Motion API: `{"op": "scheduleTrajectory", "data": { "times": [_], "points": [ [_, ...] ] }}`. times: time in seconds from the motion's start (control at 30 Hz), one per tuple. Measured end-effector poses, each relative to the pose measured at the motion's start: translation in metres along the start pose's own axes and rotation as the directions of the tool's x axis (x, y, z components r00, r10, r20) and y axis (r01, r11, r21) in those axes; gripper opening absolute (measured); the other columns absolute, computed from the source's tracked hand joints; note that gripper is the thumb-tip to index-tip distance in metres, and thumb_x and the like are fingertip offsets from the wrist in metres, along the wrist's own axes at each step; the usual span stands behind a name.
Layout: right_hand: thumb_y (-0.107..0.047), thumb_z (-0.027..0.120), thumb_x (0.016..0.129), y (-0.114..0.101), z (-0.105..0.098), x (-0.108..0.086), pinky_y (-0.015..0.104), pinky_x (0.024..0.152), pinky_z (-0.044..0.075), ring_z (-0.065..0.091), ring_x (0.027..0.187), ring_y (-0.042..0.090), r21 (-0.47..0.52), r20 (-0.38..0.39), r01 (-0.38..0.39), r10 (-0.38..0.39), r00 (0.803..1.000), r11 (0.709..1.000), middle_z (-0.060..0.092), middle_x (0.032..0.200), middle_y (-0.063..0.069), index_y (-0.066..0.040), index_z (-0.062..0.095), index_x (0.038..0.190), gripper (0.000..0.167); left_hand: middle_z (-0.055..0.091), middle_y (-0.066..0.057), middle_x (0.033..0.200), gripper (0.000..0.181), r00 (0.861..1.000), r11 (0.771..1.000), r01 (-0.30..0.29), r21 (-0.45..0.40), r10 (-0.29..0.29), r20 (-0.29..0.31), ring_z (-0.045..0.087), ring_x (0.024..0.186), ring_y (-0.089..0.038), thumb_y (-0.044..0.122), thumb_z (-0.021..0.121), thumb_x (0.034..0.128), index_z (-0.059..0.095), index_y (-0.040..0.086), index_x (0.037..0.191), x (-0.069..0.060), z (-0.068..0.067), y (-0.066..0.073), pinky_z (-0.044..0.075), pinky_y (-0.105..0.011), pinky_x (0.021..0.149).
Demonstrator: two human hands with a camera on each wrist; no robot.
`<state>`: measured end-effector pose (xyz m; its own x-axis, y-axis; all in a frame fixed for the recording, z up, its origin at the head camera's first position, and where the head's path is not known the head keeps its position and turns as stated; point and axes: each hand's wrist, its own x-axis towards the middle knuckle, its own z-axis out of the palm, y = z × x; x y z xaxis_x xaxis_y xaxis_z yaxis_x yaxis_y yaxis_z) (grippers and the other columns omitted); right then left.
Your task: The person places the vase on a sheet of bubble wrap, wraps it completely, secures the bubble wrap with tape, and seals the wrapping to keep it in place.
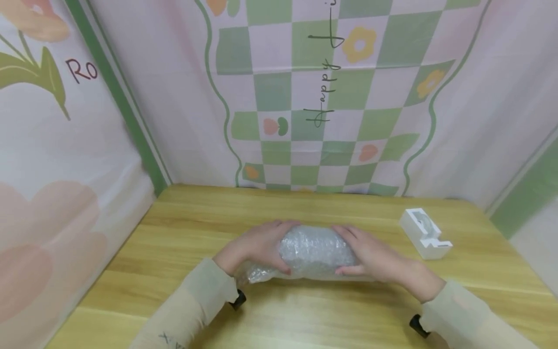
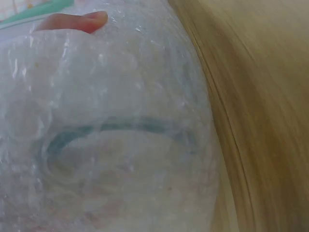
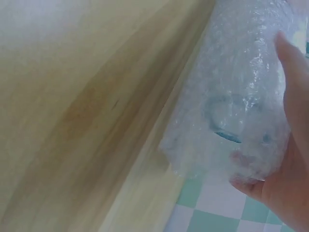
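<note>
A roll of clear bubble wrap (image 1: 316,252) lies sideways on the table between my two hands. My left hand (image 1: 263,246) grips it near its left end, thumb on the near side and fingers over the far side. Toward the other end my right hand (image 1: 376,256) holds the roll in the same way. Through the plastic in the left wrist view, a curved greenish rim (image 2: 118,126) shows inside the wrap (image 2: 72,87). A similar round edge is visible through the wrap (image 3: 241,63) in the right wrist view. What is wrapped cannot be told exactly.
On the right of the wooden table (image 1: 192,213) stands a white tape dispenser (image 1: 425,237) with a roll of clear tape. A curtain (image 1: 340,97) with green checks and flowers hangs behind the table, and another printed cloth (image 1: 78,169) hangs at the left.
</note>
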<state>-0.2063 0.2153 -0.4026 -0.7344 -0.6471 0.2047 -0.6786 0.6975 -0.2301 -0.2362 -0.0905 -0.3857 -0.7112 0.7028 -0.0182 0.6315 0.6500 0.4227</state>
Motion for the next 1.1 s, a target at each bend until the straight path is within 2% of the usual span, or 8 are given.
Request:
{"op": "scheduleTrajectory", "data": {
  "times": [0.13,0.33,0.7,0.8,0.93,1.1],
  "points": [
    [-0.054,0.083,0.079,0.0,-0.002,0.0,0.061,0.107,0.043,0.053,0.129,0.046,-0.009,-0.005,0.011,-0.011,1.0,1.0,0.05,0.145,0.029,0.008,0.034,0.153,0.108,0.05,-0.005,0.15,0.114,1.0,1.0,0.0,-0.013,0.0,0.004,0.052,0.128,-0.023,0.041,0.092,0.0661,0.032,0.019,0.16,0.003,0.0,-0.003,0.049,-0.047,0.102],
    [-0.048,0.082,0.082,-0.001,-0.001,0.0,0.06,0.107,0.044,0.054,0.128,0.045,-0.03,-0.034,0.011,-0.012,0.999,0.999,0.052,0.144,0.027,0.007,0.037,0.152,0.1,0.046,-0.005,0.154,0.114,1.0,1.0,0.011,-0.024,-0.011,0.024,0.049,0.133,-0.024,0.042,0.092,0.0679,0.03,0.018,0.161,0.004,-0.001,-0.005,0.046,-0.049,0.106],
    [-0.04,0.092,0.07,-0.016,0.0,-0.005,0.061,0.097,0.051,0.061,0.116,0.048,-0.066,-0.138,-0.042,0.032,0.99,0.997,0.058,0.137,0.03,0.003,0.048,0.148,0.099,0.049,-0.008,0.151,0.116,0.999,1.0,0.022,0.0,-0.022,0.029,0.052,0.129,-0.025,0.043,0.093,0.0669,0.03,0.018,0.161,0.002,-0.002,-0.001,0.048,-0.049,0.104],
    [-0.035,0.093,0.069,-0.017,0.001,-0.006,0.062,0.094,0.053,0.064,0.112,0.048,-0.1,-0.191,-0.014,-0.005,0.982,0.995,0.06,0.134,0.03,0.004,0.052,0.145,0.095,0.049,-0.009,0.15,0.114,0.999,1.0,0.027,0.006,-0.027,0.028,0.052,0.129,-0.026,0.044,0.091,0.0685,0.03,0.017,0.161,0.002,-0.003,-0.001,0.049,-0.049,0.102],
    [-0.031,0.093,0.069,-0.017,0.003,-0.004,0.062,0.091,0.054,0.067,0.109,0.045,-0.156,-0.266,0.042,-0.082,0.96,0.987,0.063,0.13,0.028,0.005,0.058,0.14,0.087,0.049,-0.008,0.15,0.111,1.0,1.0,0.024,-0.017,-0.024,0.018,0.052,0.128,-0.026,0.043,0.089,0.0708,0.03,0.015,0.16,0.001,-0.002,-0.003,0.05,-0.048,0.101],
    [-0.032,0.092,0.069,-0.018,0.004,-0.005,0.061,0.089,0.055,0.068,0.109,0.042,-0.186,-0.292,0.058,-0.112,0.95,0.981,0.063,0.131,0.026,0.003,0.059,0.139,0.085,0.046,-0.006,0.154,0.114,1.0,0.999,-0.012,-0.046,0.013,0.006,0.051,0.131,-0.025,0.043,0.089,0.0701,0.027,0.019,0.162,0.002,0.002,-0.009,0.049,-0.047,0.103]
  ]
}}
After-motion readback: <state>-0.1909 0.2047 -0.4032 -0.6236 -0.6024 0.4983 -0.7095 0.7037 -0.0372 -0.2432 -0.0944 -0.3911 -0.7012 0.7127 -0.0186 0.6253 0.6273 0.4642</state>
